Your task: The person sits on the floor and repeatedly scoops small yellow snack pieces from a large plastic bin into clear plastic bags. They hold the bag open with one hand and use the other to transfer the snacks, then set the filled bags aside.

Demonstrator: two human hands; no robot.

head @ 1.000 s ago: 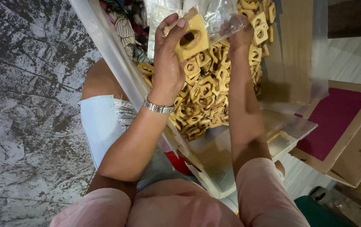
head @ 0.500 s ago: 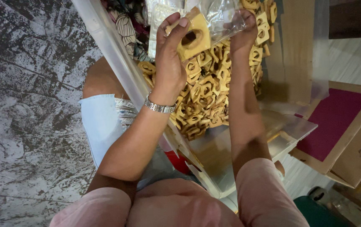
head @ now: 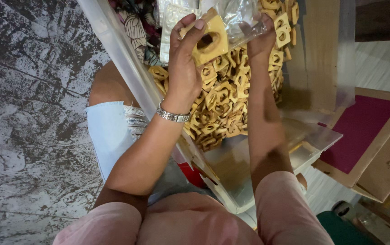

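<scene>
Clear plastic bin (head: 127, 68), heap of tan wooden pieces (head: 222, 104) inside

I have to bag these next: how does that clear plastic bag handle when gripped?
The clear plastic bag looks floppy: it crumples in the right hand. Probably light and slippery, given its thin glossy film. The left hand holds a stiff wooden piece against it.

Left hand (head: 183, 68) pinching wooden piece (head: 209, 40); right hand (head: 260, 38) gripping clear bag (head: 240, 16).

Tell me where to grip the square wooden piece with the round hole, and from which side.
Grip the wooden piece by its outer edges, coming from the left as the left hand does: fingertips on the top edge, thumb below. Its flat square rim offers opposed faces; the central hole stays clear. The right hand holds the clear plastic bag beside it.
</scene>
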